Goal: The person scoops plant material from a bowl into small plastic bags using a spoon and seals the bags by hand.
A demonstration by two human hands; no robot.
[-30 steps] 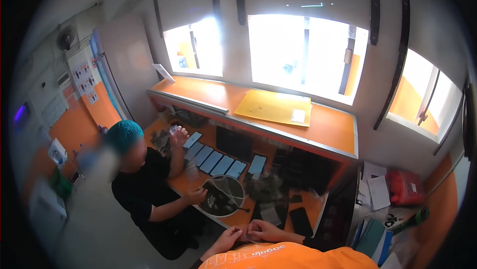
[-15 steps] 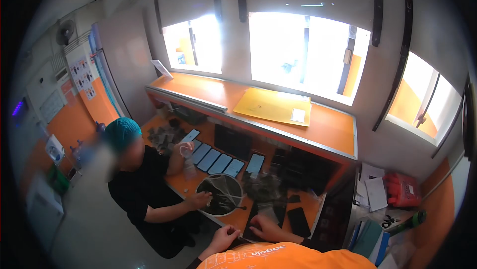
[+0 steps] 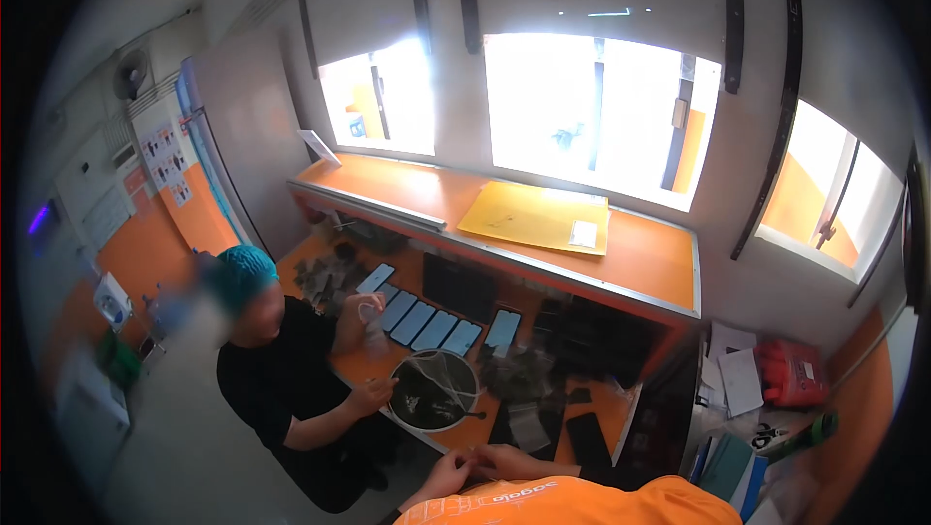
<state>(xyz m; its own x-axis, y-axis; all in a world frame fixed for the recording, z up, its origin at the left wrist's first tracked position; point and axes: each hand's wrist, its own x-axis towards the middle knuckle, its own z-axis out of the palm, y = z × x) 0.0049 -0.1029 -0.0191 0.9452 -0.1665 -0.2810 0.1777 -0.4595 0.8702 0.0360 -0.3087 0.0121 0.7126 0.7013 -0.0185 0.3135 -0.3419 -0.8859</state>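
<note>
My left hand (image 3: 449, 476) is at the table's near edge with its fingers pinched together. My right hand (image 3: 499, 463) meets it there, its fingers closed near the left fingertips. Whatever is between them, if anything, is too small to make out. Just beyond, a small clear plastic bag (image 3: 528, 426) lies on a dark flat surface, beside a heap of greyish clear bags (image 3: 519, 370). A black phone (image 3: 588, 441) lies right of my right hand. Ahead and to the left stands a round white-rimmed tub (image 3: 427, 429) with dark contents and a pale mesh or bag inside.
A co-worker (image 3: 291, 370) in a teal hair cover sits at the left, holding a clear bag (image 3: 374, 333). Several phones (image 3: 427, 326) lie in a row behind the tub. A raised orange shelf (image 3: 388, 181) holds a yellow envelope (image 3: 538, 215). Scissors (image 3: 769, 435) lie at the right.
My right hand has moved left to meet my left hand, and its fingers have closed. The co-worker's lower hand has drawn back from the tub. The view has shifted slightly.
</note>
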